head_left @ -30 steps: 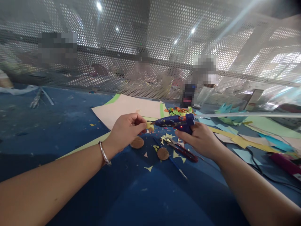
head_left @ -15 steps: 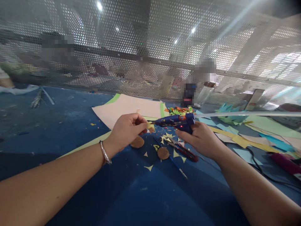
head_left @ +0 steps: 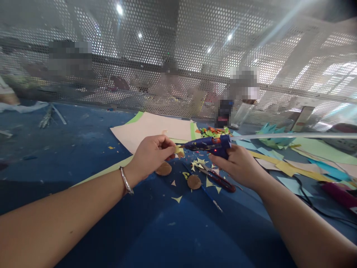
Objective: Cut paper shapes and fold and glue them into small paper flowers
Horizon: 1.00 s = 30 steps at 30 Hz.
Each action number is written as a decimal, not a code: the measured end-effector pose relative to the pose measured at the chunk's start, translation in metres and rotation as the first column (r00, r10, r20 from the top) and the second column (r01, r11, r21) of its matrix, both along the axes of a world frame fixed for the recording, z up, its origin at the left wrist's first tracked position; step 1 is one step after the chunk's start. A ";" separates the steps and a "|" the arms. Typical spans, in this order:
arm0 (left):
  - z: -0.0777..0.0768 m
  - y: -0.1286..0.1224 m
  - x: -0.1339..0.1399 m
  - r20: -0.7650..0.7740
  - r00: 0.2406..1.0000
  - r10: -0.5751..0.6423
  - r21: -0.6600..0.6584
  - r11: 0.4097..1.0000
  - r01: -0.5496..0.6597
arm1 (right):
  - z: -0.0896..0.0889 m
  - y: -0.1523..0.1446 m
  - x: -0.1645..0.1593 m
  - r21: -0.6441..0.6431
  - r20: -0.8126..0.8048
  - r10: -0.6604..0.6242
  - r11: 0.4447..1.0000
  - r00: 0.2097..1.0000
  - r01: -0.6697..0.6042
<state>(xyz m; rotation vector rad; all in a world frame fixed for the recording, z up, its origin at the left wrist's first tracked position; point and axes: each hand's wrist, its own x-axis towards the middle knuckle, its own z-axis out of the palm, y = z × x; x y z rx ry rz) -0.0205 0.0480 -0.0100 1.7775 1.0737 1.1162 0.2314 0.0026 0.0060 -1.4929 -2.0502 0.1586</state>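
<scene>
My left hand pinches a small yellow paper piece between thumb and fingertips. My right hand is wrapped round the handle of a blue glue gun, a red light showing on its body. The gun's nozzle is at the yellow piece; whether they touch I cannot tell. A long clear glue stick sticks out of the gun's back to the right. Below the hands lie two round wooden discs, scissors with dark red handles and a thin blue brush.
Pale paper sheets lie behind my left hand. Yellow-green paper scraps are scattered around the discs. To the right are coloured paper strips, a magenta tool and a black cord. A perforated metal screen borders the table's back.
The view has shifted very slightly. Both hands, the glue gun and the yellow paper piece keep almost the same position.
</scene>
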 end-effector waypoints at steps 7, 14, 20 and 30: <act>0.000 0.001 -0.001 -0.027 1.000 -0.002 0.017 1.000 0.002 | 0.001 -0.001 -0.002 0.005 0.001 0.002 1.000 1.000 -0.002; -0.003 0.003 -0.001 -0.046 0.999 -0.007 0.032 0.999 0.008 | 0.003 -0.001 -0.002 0.032 0.002 0.015 0.999 1.000 -0.015; -0.003 0.003 -0.002 -0.046 0.999 -0.005 0.028 1.000 0.007 | 0.002 -0.001 -0.002 0.047 0.002 0.029 0.998 1.000 -0.029; 0.000 0.002 -0.001 -0.007 0.999 -0.036 -0.022 0.999 0.036 | 0.001 0.000 0.000 0.035 -0.014 0.001 0.999 1.000 -0.001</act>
